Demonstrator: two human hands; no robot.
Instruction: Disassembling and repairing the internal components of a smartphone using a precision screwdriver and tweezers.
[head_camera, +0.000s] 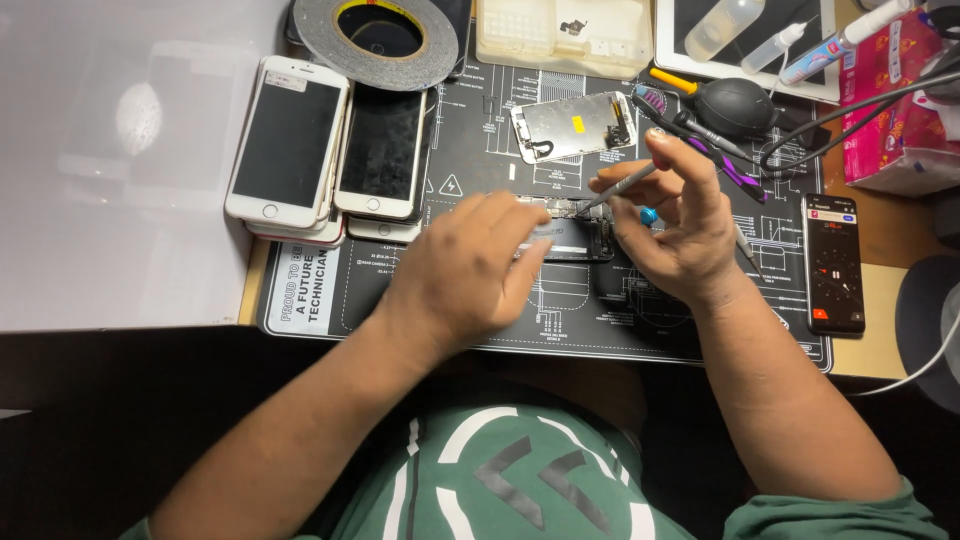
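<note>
Head view, looking straight down at a black repair mat (640, 335): the left hand (470, 270) lies curled, palm down, over an opened phone (575, 235) at mid-mat, fingers pressing its near end and pinning it flat. The right hand (680, 225) is half closed around a thin grey tool (618, 187), pinched between thumb and fingers, tip angled down into the phone's top end. A blue-capped bit (649, 215) peeks out beside the palm.

Risk, as I judge it: the tip sits among small parts, and a slip of that pinch could gouge the board or tear a flex; if the left hand eases, the phone could skate across the mat. The detached screen (572, 125) lies face down just beyond, well within elbow reach.

Containers now: a pale plastic parts tray (560, 35) at the top edge, something small and dark in one cell, the rest too dim to tell. A white tray (745, 70) to its right holds a clear bottle (722, 28) and a dropper (778, 45). Stacked phones (330, 150) sit left, a tape roll (378, 38) above them
</note>
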